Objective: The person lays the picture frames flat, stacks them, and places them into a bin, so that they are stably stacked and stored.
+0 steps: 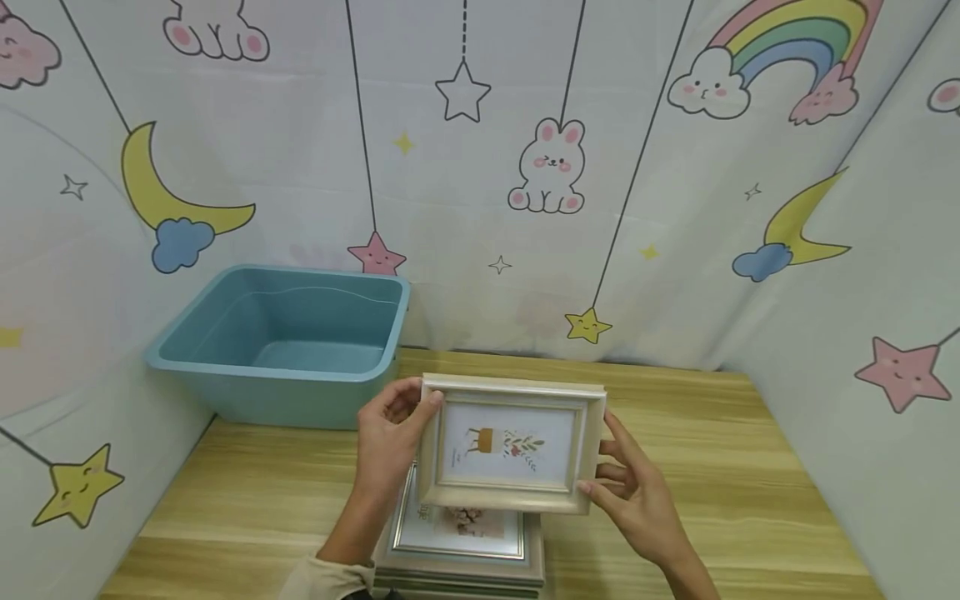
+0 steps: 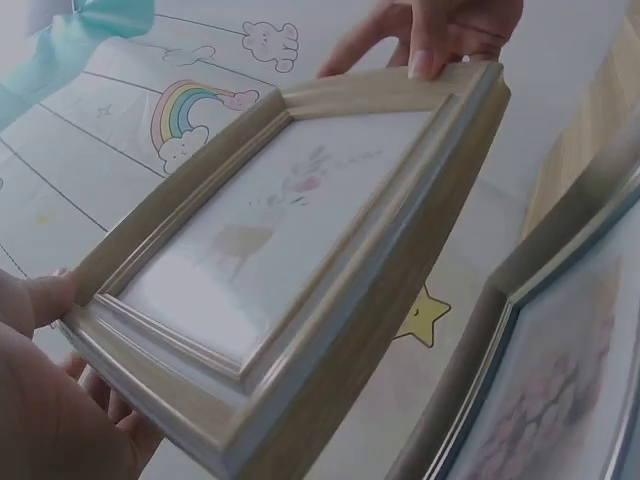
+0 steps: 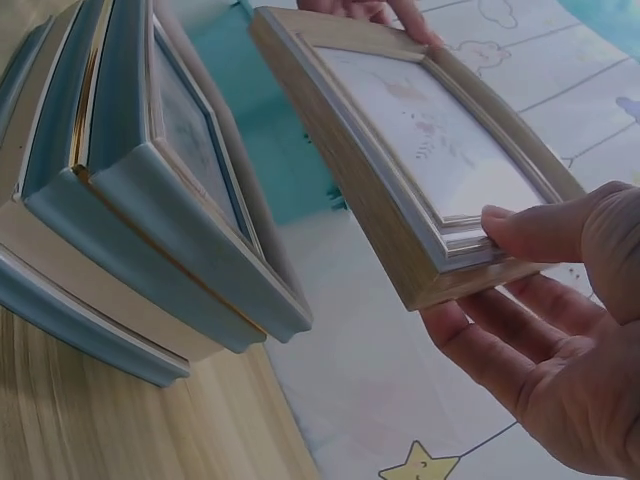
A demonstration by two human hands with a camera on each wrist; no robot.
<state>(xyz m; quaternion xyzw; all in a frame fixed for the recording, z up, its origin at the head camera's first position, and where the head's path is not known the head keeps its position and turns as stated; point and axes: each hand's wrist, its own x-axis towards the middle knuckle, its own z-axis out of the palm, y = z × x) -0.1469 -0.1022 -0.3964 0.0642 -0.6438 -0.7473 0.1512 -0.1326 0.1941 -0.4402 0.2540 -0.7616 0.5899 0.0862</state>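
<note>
A person holds up a frame (image 1: 512, 446) with two hands, so the frame is right between them. The left hand (image 1: 390, 433) pinches the left end, with its thumb on the front and its other fingers bent behind. The right hand (image 1: 633, 492) pinches the low right corner the same way, thumb in front and fingers spread behind. Each hand is only as wide as the frame is thick. Two ends held like this probably stop the frame from tipping or twisting, and the thumbs sit on the wood edge, maybe so they don't smudge the picture (image 1: 495, 446). The frame leans so its front looks up at the person, likely to make the picture easy to see. The picture lies on its side, with its leaves pointing toward the right hand. Below the hands, and apart from the held frame, is a pile (image 1: 465, 558) of more frames. They lie flat on the counter (image 1: 690, 467), perhaps because flat things stack well and take up little room. Past the left hand, a bit to its left, a blue tub (image 1: 292, 400) stands against the wall cloth (image 1: 450, 192), likely out of the hands' way.
</note>
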